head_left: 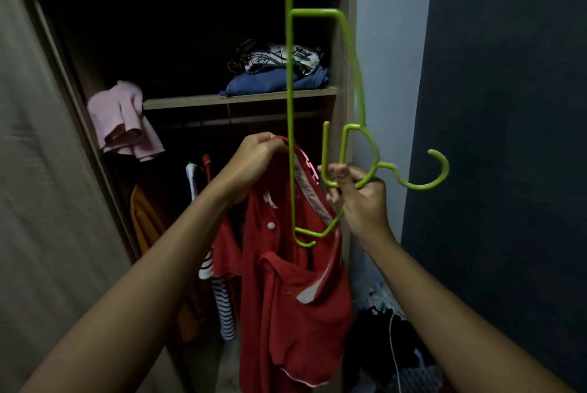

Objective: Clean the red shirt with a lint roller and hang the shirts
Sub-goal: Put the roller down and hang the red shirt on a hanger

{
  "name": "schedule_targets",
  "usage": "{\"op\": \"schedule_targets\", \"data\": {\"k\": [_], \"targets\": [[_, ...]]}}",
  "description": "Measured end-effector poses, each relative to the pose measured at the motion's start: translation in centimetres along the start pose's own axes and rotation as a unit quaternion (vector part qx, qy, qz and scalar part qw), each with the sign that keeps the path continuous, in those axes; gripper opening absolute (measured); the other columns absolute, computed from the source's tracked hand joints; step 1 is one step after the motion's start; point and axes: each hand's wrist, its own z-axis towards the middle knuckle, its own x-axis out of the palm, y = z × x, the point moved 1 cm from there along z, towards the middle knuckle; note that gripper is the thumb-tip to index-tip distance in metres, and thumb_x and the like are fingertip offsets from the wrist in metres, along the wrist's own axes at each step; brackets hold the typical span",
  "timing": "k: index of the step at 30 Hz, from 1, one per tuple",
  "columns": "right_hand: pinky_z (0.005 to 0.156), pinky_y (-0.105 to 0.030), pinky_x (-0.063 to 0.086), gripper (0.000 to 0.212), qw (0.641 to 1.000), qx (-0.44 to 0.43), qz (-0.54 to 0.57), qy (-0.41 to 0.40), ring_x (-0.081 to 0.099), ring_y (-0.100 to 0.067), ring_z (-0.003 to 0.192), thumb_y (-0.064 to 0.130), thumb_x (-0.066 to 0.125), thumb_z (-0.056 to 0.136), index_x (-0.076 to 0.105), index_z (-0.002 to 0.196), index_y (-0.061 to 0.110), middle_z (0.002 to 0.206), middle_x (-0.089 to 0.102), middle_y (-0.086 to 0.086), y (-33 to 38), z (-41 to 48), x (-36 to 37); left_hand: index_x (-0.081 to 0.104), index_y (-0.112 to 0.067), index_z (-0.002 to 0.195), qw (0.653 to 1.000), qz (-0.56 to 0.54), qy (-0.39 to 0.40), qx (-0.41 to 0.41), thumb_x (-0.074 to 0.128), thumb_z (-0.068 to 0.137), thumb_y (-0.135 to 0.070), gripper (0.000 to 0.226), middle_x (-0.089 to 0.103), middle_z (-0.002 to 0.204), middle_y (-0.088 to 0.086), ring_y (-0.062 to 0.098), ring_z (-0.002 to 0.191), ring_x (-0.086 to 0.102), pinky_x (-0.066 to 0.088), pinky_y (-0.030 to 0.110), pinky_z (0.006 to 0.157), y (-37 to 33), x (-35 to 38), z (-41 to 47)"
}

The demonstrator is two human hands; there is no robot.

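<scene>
- Left hand grip pinches red shirt collar, centre frame.
- Right hand grip holds green hanger, turned on end, one arm inside neckline.
- Risk: collar slips, shirt drops off; hanger tip could snag fabric.

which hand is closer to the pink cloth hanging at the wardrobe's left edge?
Left. The left hand, gripping the red shirt collar, is right of and a little below the pink cloth. The right hand, on the green hanger, is much farther right.
</scene>
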Motion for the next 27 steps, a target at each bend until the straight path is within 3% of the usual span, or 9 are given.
{"op": "schedule_targets", "data": {"k": [4,6,8,11,14,18,23,24,27], "targets": [[0.072,-0.025,0.049,0.023,0.988,-0.062,-0.119,0.082,0.064,-0.013,0.074,0.039,0.064,0.09,0.078,0.084,0.022,0.072,0.064,0.001,-0.6,0.0,-1.1,0.072,0.003,0.098,0.998,0.031,-0.02,0.046,0.052,0.098,-0.009,0.023,0.074,0.095,0.017,0.019,0.086,0.069,0.053,0.024,0.076,-1.8,-1.5,-0.8],[0.085,-0.027,0.046,0.023,0.964,-0.086,-0.214,0.135,0.062,-0.018,0.091,0.038,0.065,0.092,0.076,0.081,0.022,0.087,0.061,0.003,-1.2,0.5,-1.9,0.075,-0.009,0.091,0.992,0.083,-0.052,0.075,0.053,0.098,-0.016,0.024,0.076,0.095,0.015,0.019,0.087,0.07,0.054,0.031,0.08,-1.7,-3.3,-0.7],[0.09,-0.017,0.037,0.03,0.937,-0.076,-0.29,0.177,0.054,-0.016,0.097,0.041,0.062,0.093,0.075,0.076,0.019,0.093,0.054,0.002,-1.2,1.0,-2.8,0.076,-0.01,0.097,0.978,0.162,-0.088,0.101,0.054,0.094,-0.022,0.025,0.076,0.099,0.017,0.028,0.095,0.071,0.055,0.042,0.087,-1.1,-5.6,-0.3],[0.083,-0.011,0.031,0.028,0.891,-0.043,-0.386,0.235,0.046,-0.003,0.098,0.042,0.063,0.093,0.066,0.079,0.018,0.096,0.049,0.004,-0.3,2.0,-3.9,0.077,-0.01,0.107,0.937,0.321,-0.094,0.103,0.057,0.095,-0.01,0.024,0.077,0.101,0.009,0.024,0.097,0.07,0.054,0.038,0.088,0.3,-8.2,-0.4],[0.083,-0.017,0.036,0.028,0.834,0.021,-0.456,0.31,0.044,0.001,0.098,0.049,0.065,0.089,0.065,0.095,0.023,0.103,0.045,0.008,0.6,3.3,-4.5,0.075,0.001,0.093,0.901,0.411,-0.112,0.08,0.058,0.091,-0.001,0.017,0.074,0.091,0.019,0.031,0.089,0.069,0.044,0.033,0.072,2.6,-9.5,-0.7],[0.084,-0.027,0.042,0.034,0.76,0.062,-0.541,0.355,0.048,-0.009,0.095,0.058,0.061,0.088,0.057,0.099,0.026,0.101,0.041,0.01,2.1,4.1,-4.5,0.074,-0.005,0.086,0.875,0.461,-0.127,0.07,0.062,0.091,-0.009,0.013,0.072,0.084,0.017,0.038,0.083,0.068,0.041,0.034,0.064,4.6,-11.2,-1.0],[0.09,-0.038,0.039,0.03,0.641,0.072,-0.633,0.428,0.038,-0.004,0.086,0.047,0.055,0.097,0.061,0.093,0.019,0.088,0.04,0.013,3.4,4.7,-2.7,0.073,-0.011,0.093,0.878,0.454,-0.143,0.048,0.059,0.092,-0.019,0.016,0.074,0.093,0.018,0.04,0.092,0.068,0.052,0.042,0.076,3.1,-9.6,-1.5],[0.082,-0.034,0.041,0.03,0.644,0.061,-0.629,0.431,0.043,-0.005,0.081,0.046,0.058,0.096,0.061,0.089,0.017,0.087,0.045,0.011,3.2,4.8,-2.3,0.071,-0.009,0.087,0.89,0.435,-0.131,0.036,0.055,0.095,-0.021,0.021,0.073,0.09,0.019,0.04,0.091,0.067,0.051,0.042,0.077,2.7,-8.7,-1.7],[0.064,-0.017,0.046,0.024,0.724,0.05,-0.559,0.401,0.06,-0.006,0.074,0.039,0.074,0.086,0.067,0.088,0.016,0.085,0.063,0.007,2.8,5.4,-1.8,0.07,-0.005,0.08,0.947,0.312,-0.079,-0.008,0.046,0.098,-0.021,0.035,0.071,0.081,0.019,0.039,0.08,0.07,0.059,0.042,0.067,1.9,-5.9,-2.5]]}}
